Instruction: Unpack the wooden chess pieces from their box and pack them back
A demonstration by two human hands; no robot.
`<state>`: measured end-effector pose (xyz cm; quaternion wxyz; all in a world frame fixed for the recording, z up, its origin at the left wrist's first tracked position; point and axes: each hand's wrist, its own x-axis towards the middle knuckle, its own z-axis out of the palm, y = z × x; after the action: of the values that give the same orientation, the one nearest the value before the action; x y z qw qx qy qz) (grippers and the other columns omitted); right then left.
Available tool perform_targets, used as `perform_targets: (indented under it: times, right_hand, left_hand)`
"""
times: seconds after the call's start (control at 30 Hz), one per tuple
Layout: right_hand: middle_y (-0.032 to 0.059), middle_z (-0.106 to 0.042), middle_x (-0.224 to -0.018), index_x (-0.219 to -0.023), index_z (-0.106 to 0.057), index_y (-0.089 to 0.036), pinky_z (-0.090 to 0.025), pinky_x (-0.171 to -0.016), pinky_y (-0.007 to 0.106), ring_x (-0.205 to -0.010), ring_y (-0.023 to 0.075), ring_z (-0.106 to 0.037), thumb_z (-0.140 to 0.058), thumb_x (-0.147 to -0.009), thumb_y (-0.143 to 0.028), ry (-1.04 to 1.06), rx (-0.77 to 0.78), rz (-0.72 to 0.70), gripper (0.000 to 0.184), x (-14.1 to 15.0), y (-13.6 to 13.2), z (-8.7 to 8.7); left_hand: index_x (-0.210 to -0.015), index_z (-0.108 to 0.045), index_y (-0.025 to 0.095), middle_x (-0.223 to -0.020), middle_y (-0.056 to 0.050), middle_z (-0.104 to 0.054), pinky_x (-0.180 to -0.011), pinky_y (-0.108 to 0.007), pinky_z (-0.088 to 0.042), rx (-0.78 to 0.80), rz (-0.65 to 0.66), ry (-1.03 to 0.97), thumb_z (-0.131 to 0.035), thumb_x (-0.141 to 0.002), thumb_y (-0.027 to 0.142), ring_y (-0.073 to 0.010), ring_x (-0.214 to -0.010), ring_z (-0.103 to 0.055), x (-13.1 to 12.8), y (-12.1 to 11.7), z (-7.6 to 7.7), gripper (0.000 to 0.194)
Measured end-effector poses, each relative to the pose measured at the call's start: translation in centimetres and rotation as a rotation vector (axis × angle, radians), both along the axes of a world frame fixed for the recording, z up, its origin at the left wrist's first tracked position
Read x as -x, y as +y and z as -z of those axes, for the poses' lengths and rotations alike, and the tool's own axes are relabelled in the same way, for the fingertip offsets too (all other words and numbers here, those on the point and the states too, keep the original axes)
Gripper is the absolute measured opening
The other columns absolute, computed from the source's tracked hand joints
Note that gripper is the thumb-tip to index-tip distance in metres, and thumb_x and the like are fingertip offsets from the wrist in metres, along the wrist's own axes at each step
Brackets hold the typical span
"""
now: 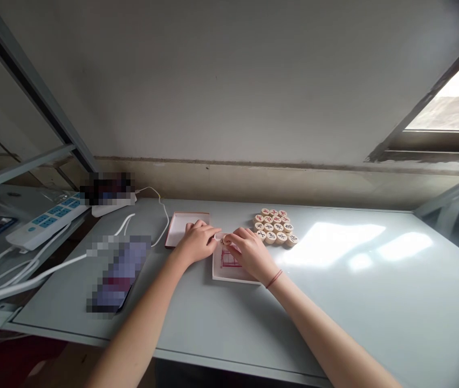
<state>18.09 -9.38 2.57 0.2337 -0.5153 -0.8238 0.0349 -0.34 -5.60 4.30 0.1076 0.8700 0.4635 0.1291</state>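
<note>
My left hand point(197, 241) and my right hand point(250, 251) meet over the far edge of a shallow white box point(229, 271) with a red drawing inside. Both hands are closed in a pinch around a small round piece point(225, 241) between their fingertips; which hand bears it I cannot tell. A red-rimmed box lid point(177, 225) lies just left, partly under my left hand. Several round wooden chess pieces point(274, 226) with red and black characters sit packed together to the right of my right hand.
A blurred phone point(118, 275) lies at the left on the pale table point(334, 302), with white cables point(154, 215) running to power strips point(47, 221). A wall rises behind; a window point(451, 108) is at the right. Metal frame bars stand at the left.
</note>
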Motion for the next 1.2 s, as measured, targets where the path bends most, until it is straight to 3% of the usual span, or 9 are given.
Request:
perform_targets:
  times: [0.23, 0.37, 0.5, 0.67, 0.77, 0.87, 1.0, 1.2]
  right_hand:
    - [0.0041, -0.064, -0.075, -0.091, -0.058, -0.02, -0.03, -0.063, 0.028, -0.068, 0.0166, -0.056, -0.044, -0.094, -0.023, -0.136, 0.015, 0.021, 0.015, 0.9, 0.1, -0.1]
    - [0.0042, -0.066, -0.078, -0.087, -0.059, -0.02, -0.033, -0.064, 0.027, -0.072, 0.0169, -0.058, -0.046, -0.092, -0.022, -0.087, 0.054, 0.004, 0.014, 1.0, 0.0, -0.2]
    - [0.0033, -0.067, -0.082, -0.088, -0.059, -0.021, -0.036, -0.06, 0.024, -0.07, 0.0155, -0.059, -0.048, -0.088, -0.021, 0.051, 0.094, 0.063, 0.01, -0.9, 0.6, -1.1]
    - [0.0089, -0.067, -0.098, -0.099, -0.062, -0.02, -0.04, -0.06, 0.026, -0.078, 0.0192, -0.062, -0.045, -0.085, -0.026, 0.0, 0.095, 0.426, 0.023, -5.0, 4.7, -3.3]
    - [0.0118, -0.065, -0.109, -0.116, -0.06, -0.02, -0.043, -0.064, 0.029, -0.087, 0.0226, -0.063, -0.046, -0.083, -0.03, -0.136, 0.276, 0.554, 0.036, -6.6, 7.9, -4.4]
    - [0.0113, -0.068, -0.101, -0.117, -0.061, -0.021, -0.045, -0.065, 0.031, -0.084, 0.0227, -0.064, -0.054, -0.078, -0.029, -0.235, 0.463, 0.562, 0.041, -7.3, 10.2, -4.8]
    - [0.0093, -0.07, -0.084, -0.101, -0.07, -0.02, -0.046, -0.06, 0.029, -0.071, 0.0204, -0.064, -0.064, -0.069, -0.026, -0.273, 0.582, 0.519, 0.034, -7.6, 11.6, -4.5]
    - [0.0104, -0.07, -0.087, -0.096, -0.072, -0.018, -0.047, -0.064, 0.029, -0.077, 0.0219, -0.065, -0.067, -0.065, -0.022, -0.265, 0.558, 0.516, 0.032, -7.8, 12.4, -4.9]
  left_hand:
    - [-0.112, -0.063, 0.028, -0.109, -0.001, -0.069, -0.09, -0.041, -0.037, 0.022, -0.002, -0.015, -0.046, -0.081, 0.019, -0.0229, -0.104, -0.051, -0.1, -0.2, 0.2, 0.037]
    - [-0.113, -0.062, 0.028, -0.109, -0.002, -0.068, -0.09, -0.042, -0.036, 0.021, -0.006, -0.02, -0.051, -0.08, 0.026, -0.0246, -0.105, -0.05, -0.4, -0.4, 0.1, 0.035]
    - [-0.108, -0.063, 0.028, -0.103, -0.002, -0.069, -0.087, -0.044, -0.036, 0.022, -0.036, -0.013, -0.055, -0.079, 0.034, -0.0267, -0.104, -0.048, -1.1, -0.7, -0.2, 0.031]
    - [-0.102, -0.064, 0.025, -0.1, -0.003, -0.069, -0.083, -0.043, -0.035, -0.028, -0.052, -0.006, -0.054, -0.08, 0.031, -0.0256, -0.102, -0.048, -1.6, -0.7, 0.2, 0.025]
    - [-0.104, -0.064, 0.024, -0.099, -0.004, -0.069, -0.082, -0.042, -0.034, -0.057, -0.052, -0.007, -0.052, -0.082, 0.03, -0.0252, -0.1, -0.048, -1.6, -0.8, 0.6, 0.025]
    - [-0.108, -0.064, 0.025, -0.097, -0.004, -0.069, -0.08, -0.042, -0.033, -0.09, -0.044, -0.005, -0.052, -0.083, 0.028, -0.0255, -0.101, -0.046, -1.6, -0.9, 0.9, 0.028]
    - [-0.108, -0.065, 0.028, -0.099, -0.003, -0.068, -0.079, -0.041, -0.032, -0.122, -0.041, -0.011, -0.051, -0.084, 0.025, -0.0251, -0.102, -0.045, -1.7, -1.1, 1.0, 0.028]
    - [-0.105, -0.065, 0.027, -0.095, -0.003, -0.069, -0.079, -0.04, -0.033, -0.126, -0.043, -0.014, -0.053, -0.082, 0.023, -0.025, -0.101, -0.046, -1.9, -1.2, 1.2, 0.026]
